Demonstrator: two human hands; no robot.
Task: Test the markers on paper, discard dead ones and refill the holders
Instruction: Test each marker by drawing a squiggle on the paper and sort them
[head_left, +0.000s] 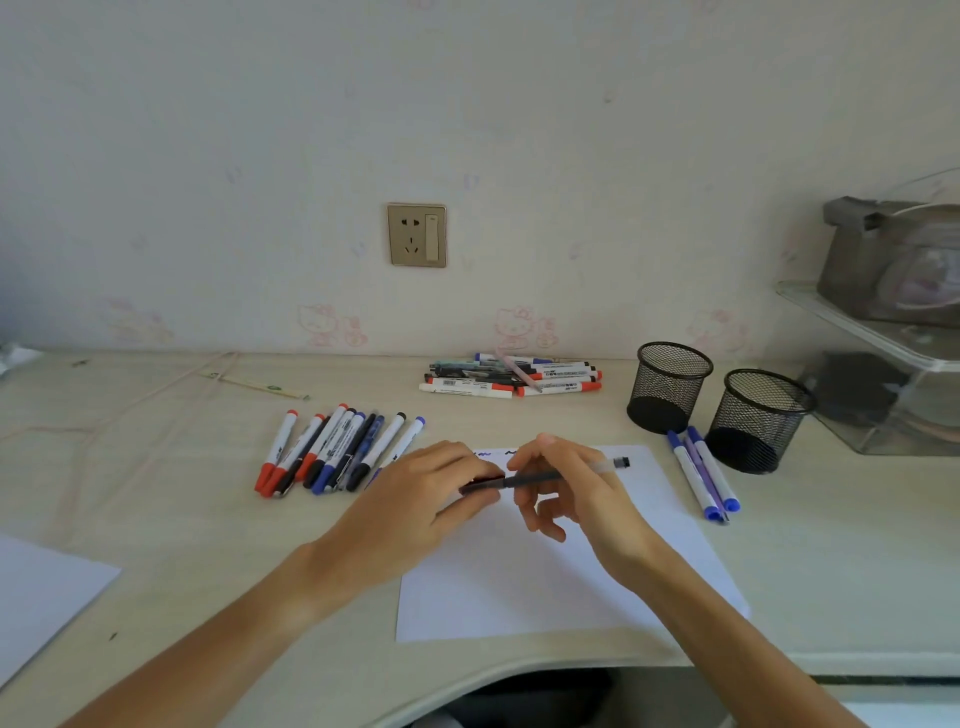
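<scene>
- The pale wood-grain desk (156, 519) spans the whole near scene; its near edge curves inward at the bottom centre; it meets a light wall bearing faint pink cartoon prints and a gold-coloured wall socket (416, 235).
- A clear plastic two-tier shelf (883, 332) stands at the far right; grey and dark items sit in it, too blurred to identify.
- A white sheet of paper (545, 582) lies flat at centre, near the desk edge; short ink squiggles mark its far edge; a second white sheet (41, 592) shows at the near left corner.
- The left hand (415, 499) hovers over the paper's far left corner; its fingers are curled around the left end of a slim black pen (530, 480).
- The right hand (576, 488) pinches the same pen at mid-barrel between thumb and forefinger, the other fingers loosely bent below; the pen lies nearly level above the paper, its clear end pointing right.
- Two empty black wire-mesh cylindrical holders stand upright at the right: one farther (669, 387), one nearer (758, 421), just beside each other.
- A fanned row of red, blue and black capped markers (337, 449) lies left of the paper.
- A loose pile of markers and pens (511, 375) rests far, close to the wall.
- Three blue and purple markers (704, 473) lie side by side between the paper and the nearer holder.
</scene>
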